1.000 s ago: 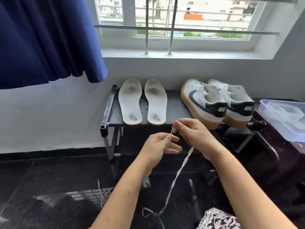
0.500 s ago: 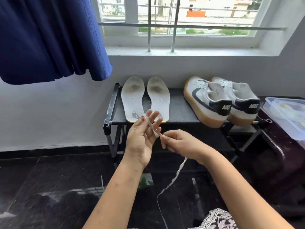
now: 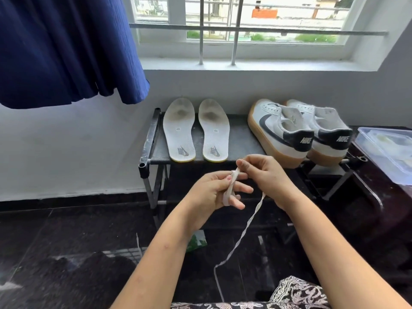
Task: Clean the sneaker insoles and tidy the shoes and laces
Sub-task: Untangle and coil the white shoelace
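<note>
Insoles (image 3: pixel 179 130) number 2, sneakers (image 3: pixel 276 132) 2, lace (image 3: pixel 243 233) 1.

flat white shoelace (image 3: pixel 227 192): i now see it looped round the fingers of the left hand (image 3: pixel 207 195), not stretched straight as before.
right hand (image 3: pixel 265 175): risen from below those fingers, pinching just above them.

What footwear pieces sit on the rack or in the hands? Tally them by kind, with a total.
Insoles: 2
Sneakers: 2
Lace: 1
Total: 5
</note>
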